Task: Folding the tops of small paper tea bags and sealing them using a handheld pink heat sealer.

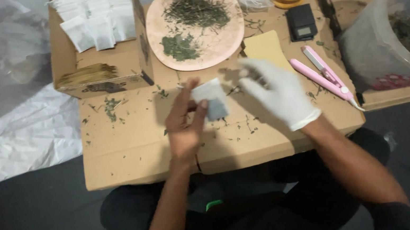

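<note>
From my feed the light is dim and soft — overhead, faint shadows beneath the hands; the gloved right hand [279,94] smears with motion blur.

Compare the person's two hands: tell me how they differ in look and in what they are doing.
The left hand is bare; the right hand wears a white glove. The left hand pinches a small white sachet; the right hand holds nothing, fingers spread beside it. Both hover over the cardboard box strewn with dried herb bits.

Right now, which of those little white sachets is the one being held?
The single sachet pinched in the bare left hand over the cardboard. The other sachets lie stacked on the box at the back left, untouched. The gloved right hand hovers beside it.
</note>
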